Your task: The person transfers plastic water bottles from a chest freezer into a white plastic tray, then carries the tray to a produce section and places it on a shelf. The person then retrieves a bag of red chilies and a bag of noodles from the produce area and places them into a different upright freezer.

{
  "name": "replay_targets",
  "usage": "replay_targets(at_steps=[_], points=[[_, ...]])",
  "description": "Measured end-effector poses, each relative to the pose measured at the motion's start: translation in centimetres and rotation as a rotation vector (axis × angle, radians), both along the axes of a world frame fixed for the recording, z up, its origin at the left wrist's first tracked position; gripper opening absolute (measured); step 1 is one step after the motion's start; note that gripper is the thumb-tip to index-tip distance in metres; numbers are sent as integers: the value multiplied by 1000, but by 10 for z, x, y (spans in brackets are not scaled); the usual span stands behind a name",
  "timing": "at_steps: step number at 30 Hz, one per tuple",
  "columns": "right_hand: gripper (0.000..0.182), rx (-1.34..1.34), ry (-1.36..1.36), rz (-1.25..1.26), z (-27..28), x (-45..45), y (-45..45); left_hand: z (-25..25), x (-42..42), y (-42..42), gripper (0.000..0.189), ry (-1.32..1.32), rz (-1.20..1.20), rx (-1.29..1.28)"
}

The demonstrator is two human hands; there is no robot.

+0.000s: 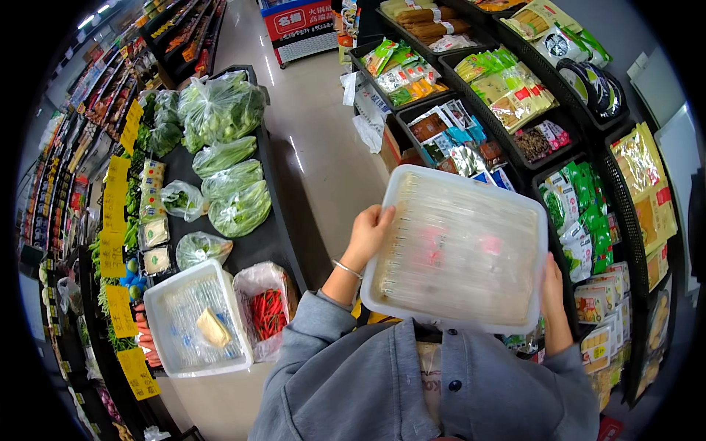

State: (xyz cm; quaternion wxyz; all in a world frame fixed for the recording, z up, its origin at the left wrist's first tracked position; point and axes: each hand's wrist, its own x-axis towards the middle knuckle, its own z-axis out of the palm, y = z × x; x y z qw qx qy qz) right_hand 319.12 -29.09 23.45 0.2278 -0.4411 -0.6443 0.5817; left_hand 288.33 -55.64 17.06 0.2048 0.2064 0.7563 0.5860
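A white plastic tub (392, 187) is held level in front of my chest. My left hand (370, 231) grips its left rim with the thumb on top. On the opposite side my right hand (551, 286) holds the edge, its fingers partly hidden by the tub. Clear ridged plastic covers the tub's floor, and pink patches show through; what they are I cannot tell. Lower left, a second white tub (157, 325) contains clear plastic and a pale yellow block (213, 327). Beside it is a lined box of red chillies (268, 310).
Left, a black display stand (251, 234) carries bagged leafy greens (220, 107) and yellow handwritten signs (115, 195). Black crates (499, 118) of packaged foods rise on the right. Between them runs a tiled aisle (314, 143), with a red chest freezer (300, 27) at its far end.
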Motion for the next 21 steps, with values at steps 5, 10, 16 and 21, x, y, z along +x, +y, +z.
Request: replay_targets(at_steps=[5, 10, 16, 21], points=[[46, -119, 145, -272, 5, 30, -13, -12, -52, 78, 33, -2, -282, 41], [41, 156, 128, -613, -1, -27, 9, -19, -124, 142, 37, -55, -342, 276], [31, 224, 159, -554, 33, -180, 5, 20, -252, 166, 30, -117, -364, 320], [20, 263, 108, -400, 37, -304, 23, 36, -365, 146, 28, -58, -251, 313]])
